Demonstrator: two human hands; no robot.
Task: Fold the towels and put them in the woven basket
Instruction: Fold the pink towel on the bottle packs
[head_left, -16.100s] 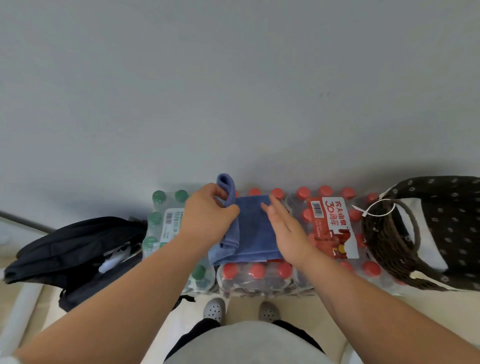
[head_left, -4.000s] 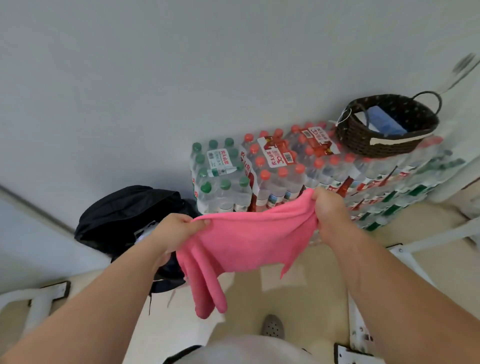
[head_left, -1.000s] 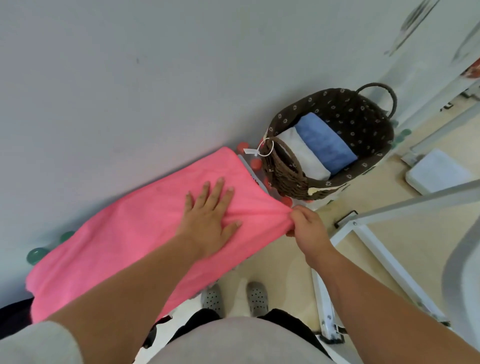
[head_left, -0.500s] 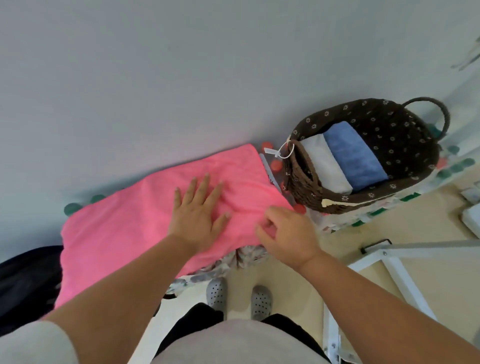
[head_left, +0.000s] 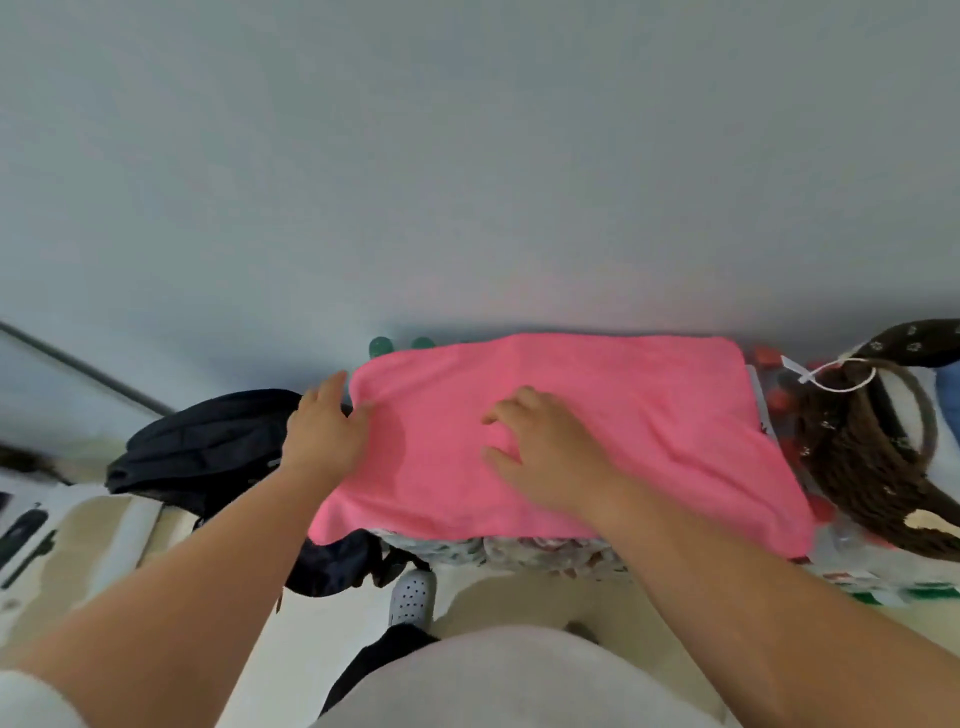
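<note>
Where the black bag (head_left: 208, 447) lies at the left, the left hand (head_left: 327, 431) is just beside it, at the short left edge of the pink towel (head_left: 649, 415). Its thumb lies over that edge and its fingers run along it. The frame is blurred, so I cannot tell whether the pinch is closed.

The towel is spread flat over the bottle packs (head_left: 545, 553), with its long axis running left to right. The right hand (head_left: 545, 452) rests near the middle of the towel, fingers loosely bent on the cloth and grasping nothing.

In my judgement the next fold turns on this layout: the left hand is nearer the free edge and would carry it rightward over the line the right hand pins.

The woven basket (head_left: 872, 467) stands just beside the towel's right end.
</note>
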